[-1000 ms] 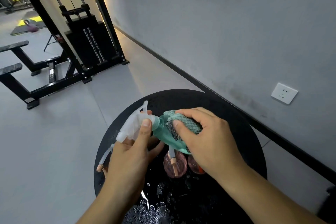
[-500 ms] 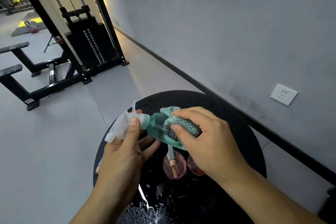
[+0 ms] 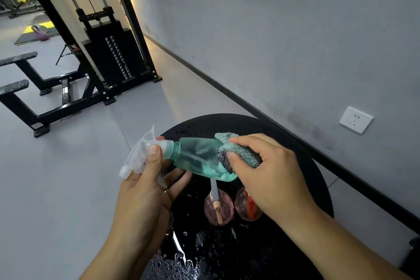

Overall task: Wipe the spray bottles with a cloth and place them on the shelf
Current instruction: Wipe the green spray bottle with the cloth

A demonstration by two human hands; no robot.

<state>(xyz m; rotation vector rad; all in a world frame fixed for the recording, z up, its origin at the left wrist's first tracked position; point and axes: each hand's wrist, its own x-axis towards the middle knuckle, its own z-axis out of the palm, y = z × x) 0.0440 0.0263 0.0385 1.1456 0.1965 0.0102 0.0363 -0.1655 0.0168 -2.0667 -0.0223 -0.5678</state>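
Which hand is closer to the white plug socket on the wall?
The right hand. It grips the green cloth against the base of the green spray bottle, on the wall side below the socket. The left hand grips the bottle's neck, farther away.

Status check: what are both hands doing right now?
Left hand grips sprayer head. Right hand presses cloth on green bottle. Two pink bottles wait below.
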